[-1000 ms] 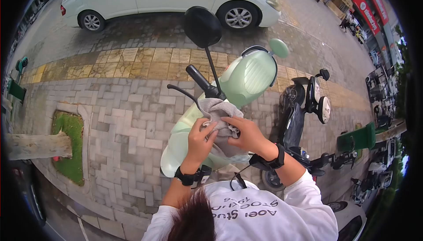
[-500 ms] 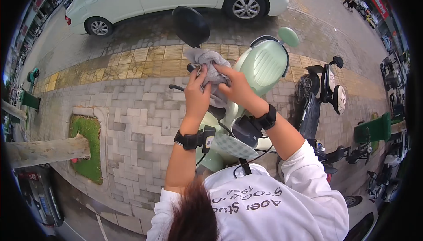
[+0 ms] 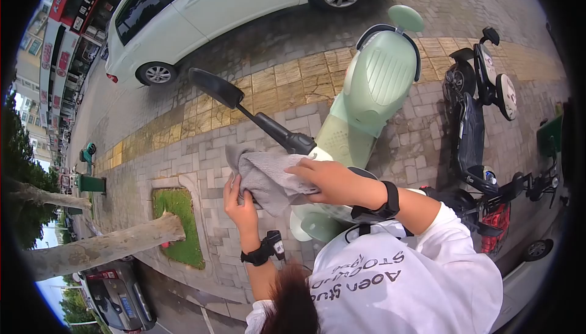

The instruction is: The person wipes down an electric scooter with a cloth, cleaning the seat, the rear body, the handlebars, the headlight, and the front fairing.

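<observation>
A crumpled grey cloth [image 3: 265,178] hangs between my two hands, beside the handlebar grip [image 3: 284,136] of a pale green scooter [image 3: 372,90]. My left hand [image 3: 241,203] holds the cloth's left edge, with fingers pointing up. Higher and to the right, my right hand [image 3: 326,181] grips the cloth's right side between thumb and fingers. The scooter's black mirror [image 3: 217,87] sticks out to the upper left of the grip. Both wrists wear black bands. The cloth hides part of the scooter's front.
A white car [image 3: 238,4] is parked beyond the scooter. At the right stands a black scooter [image 3: 470,126]. A tree trunk [image 3: 116,242] rises from a grass patch [image 3: 177,200] at the left. A dark car [image 3: 116,297] is at the lower left.
The view has turned left. My hands and the cloth have moved from over the handlebar and mirror stem to below the grip, and my hands are farther apart. The cloth is more spread.
</observation>
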{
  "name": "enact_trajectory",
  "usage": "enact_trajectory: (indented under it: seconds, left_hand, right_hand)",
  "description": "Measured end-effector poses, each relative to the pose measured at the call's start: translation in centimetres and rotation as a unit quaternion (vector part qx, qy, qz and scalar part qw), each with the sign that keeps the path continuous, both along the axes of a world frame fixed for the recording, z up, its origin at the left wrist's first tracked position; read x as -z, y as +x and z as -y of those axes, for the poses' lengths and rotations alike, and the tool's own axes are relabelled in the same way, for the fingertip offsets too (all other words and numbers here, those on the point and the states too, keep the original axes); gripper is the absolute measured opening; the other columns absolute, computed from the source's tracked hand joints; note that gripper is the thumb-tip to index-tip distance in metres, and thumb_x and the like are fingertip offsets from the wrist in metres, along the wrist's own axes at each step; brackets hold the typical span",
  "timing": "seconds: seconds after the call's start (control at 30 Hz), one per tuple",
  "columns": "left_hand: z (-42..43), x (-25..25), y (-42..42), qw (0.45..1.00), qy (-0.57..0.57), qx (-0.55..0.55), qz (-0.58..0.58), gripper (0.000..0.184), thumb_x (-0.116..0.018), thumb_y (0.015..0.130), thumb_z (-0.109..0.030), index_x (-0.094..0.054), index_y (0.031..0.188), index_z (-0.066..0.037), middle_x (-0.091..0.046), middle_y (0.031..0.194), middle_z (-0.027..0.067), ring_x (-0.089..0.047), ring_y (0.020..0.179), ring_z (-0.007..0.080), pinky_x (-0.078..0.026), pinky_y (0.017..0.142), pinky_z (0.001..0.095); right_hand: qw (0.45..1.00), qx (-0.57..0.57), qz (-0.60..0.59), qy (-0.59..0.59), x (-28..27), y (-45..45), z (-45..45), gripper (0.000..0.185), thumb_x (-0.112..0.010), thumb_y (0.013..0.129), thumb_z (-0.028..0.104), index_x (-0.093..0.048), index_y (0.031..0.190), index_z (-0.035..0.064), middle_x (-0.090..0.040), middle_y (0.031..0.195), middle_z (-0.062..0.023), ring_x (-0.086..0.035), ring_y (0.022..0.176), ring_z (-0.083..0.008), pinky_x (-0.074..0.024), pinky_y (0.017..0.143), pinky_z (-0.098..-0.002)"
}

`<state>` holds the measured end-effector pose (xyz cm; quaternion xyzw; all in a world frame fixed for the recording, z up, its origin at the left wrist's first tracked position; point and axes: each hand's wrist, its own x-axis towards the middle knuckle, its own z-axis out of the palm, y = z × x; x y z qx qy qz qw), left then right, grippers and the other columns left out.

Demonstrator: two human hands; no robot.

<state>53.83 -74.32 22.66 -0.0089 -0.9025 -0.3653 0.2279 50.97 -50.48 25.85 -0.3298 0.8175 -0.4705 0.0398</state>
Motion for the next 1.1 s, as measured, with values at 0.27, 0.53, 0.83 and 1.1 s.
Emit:
enact_trajectory:
  seconds: [0.27,0.53,0.83,1.1]
  left_hand:
    - [1.7,0.0,-11.9,0.988,-0.138,0.011,-0.068,0.043,-0.053,0.069,0.0,-0.052,0.112,-0.005,-0.045,0.116,0.0189,-0.041,0.108,0.0337,-0.032,0.091,0.0398]
    - [-1.8,2.0,-13.7,0.975,-0.111,0.176,0.08,0.045,-0.057,0.064,0.0,-0.057,0.106,-0.014,-0.039,0.123,0.0178,-0.037,0.113,0.0333,-0.03,0.094,0.0399]
    - [-2.1,0.1,-5.2,0.964,0.053,0.159,0.205,0.036,-0.057,0.061,0.007,-0.063,0.094,-0.005,-0.046,0.119,0.0216,-0.055,0.097,0.0211,-0.043,0.077,0.0261]
    - [-0.3,3.7,-11.0,0.977,-0.124,0.128,0.117,0.029,-0.059,0.06,0.002,-0.065,0.086,-0.009,-0.051,0.109,0.0187,-0.048,0.096,0.0341,-0.039,0.084,0.0364]
  right_hand:
    - [0.985,0.161,0.031,-0.055,5.8,-7.2,-0.1,0.032,-0.053,0.069,0.008,-0.055,0.1,0.0104,-0.055,0.085,-0.0076,-0.054,0.077,-0.0233,-0.0439,0.067,-0.0326]
    - [0.972,0.198,0.025,-0.121,8.7,-10.5,1.4,0.046,-0.056,0.07,0.018,-0.046,0.114,0.0092,-0.051,0.095,-0.0171,-0.051,0.088,-0.0305,-0.0419,0.076,-0.0366]
    - [0.993,0.068,-0.067,-0.07,8.5,-8.8,4.0,0.027,-0.059,0.064,0.015,-0.066,0.09,0.0174,-0.056,0.082,-0.0074,-0.049,0.082,-0.0275,-0.0403,0.071,-0.0387]
    - [0.992,0.117,-0.04,0.02,8.1,-12.0,5.2,0.025,-0.058,0.07,0.016,-0.064,0.094,0.0204,-0.051,0.086,-0.0043,-0.044,0.091,-0.0233,-0.0338,0.075,-0.0357]
